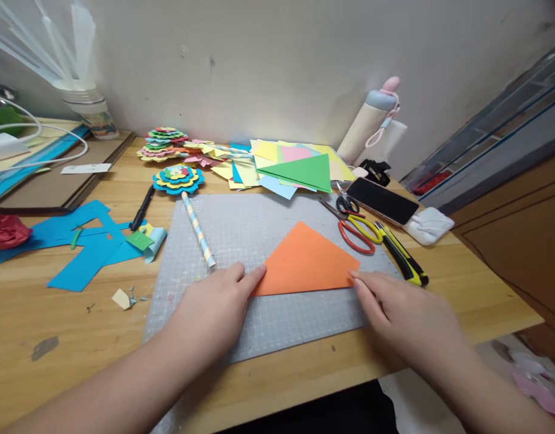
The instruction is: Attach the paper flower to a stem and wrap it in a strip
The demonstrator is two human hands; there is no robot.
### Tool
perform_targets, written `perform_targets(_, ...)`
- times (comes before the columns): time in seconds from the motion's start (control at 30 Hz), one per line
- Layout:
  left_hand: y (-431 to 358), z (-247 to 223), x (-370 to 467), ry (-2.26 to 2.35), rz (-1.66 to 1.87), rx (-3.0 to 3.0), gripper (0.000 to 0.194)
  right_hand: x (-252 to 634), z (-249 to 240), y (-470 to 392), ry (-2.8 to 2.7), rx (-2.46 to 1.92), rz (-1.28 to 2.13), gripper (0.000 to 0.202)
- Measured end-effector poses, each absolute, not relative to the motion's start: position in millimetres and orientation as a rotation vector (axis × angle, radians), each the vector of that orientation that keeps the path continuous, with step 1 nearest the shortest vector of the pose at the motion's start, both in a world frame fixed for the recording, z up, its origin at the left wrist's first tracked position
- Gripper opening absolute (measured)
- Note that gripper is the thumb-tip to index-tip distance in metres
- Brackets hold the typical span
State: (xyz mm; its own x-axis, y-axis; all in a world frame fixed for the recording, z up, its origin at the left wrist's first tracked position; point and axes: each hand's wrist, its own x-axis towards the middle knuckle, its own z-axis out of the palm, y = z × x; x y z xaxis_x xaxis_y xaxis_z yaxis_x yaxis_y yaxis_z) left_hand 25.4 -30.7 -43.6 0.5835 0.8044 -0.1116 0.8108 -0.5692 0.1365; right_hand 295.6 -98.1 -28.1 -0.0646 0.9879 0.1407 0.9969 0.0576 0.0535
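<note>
A sheet of orange paper, folded to a triangle, lies on the grey cutting mat. The closed fingers of my left hand hold its left corner, with the thumb and index finger at the edge. At the opposite corner, my right hand pinches the paper between thumb and fingers. A striped paper tube rests just beyond my left hand, its far end by a layered paper flower. Past my right hand are red-and-yellow-handled scissors and a yellow-black utility knife.
Several coloured paper sheets lie by the wall, near another layered flower. Blue scraps and a black pen are at left. A phone, a white case and a bottle stand or lie at right.
</note>
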Motion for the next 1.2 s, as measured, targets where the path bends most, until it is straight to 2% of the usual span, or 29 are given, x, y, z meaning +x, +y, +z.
perform_targets(0.07,-30,-45,24,1.342,-0.052,2.652,0.053,275,-24,-95,-2.273,-1.741,-0.148,0.031)
perform_targets(0.13,-30,-45,23,1.333,-0.054,2.653,0.053,253,-25,-95,-2.362,-1.483,0.071,0.031)
perform_targets(0.2,-30,-45,23,1.332,-0.046,2.651,0.052,233,-30,-95,-2.412,-1.372,0.265,0.034)
perform_targets(0.27,-30,-43,23,1.332,-0.035,2.645,0.051,221,-37,-95,-2.429,-1.313,0.32,0.041)
perform_targets(0.43,-27,-36,24,1.313,-0.055,2.571,0.051,218,-47,-94,-2.5,-1.197,0.289,0.045)
perform_targets(0.67,-22,-33,23,1.269,-0.017,2.487,0.046,217,-49,-88,-2.67,-1.103,0.192,0.029)
perform_targets(1.03,-21,-30,23,1.28,-0.068,2.445,0.041,209,-45,-71,-2.872,-0.939,0.132,0.025)
perform_targets(1.2,-18,-30,24,1.249,-0.021,2.425,0.032,197,-39,-54,-2.924,-0.813,0.193,0.02)
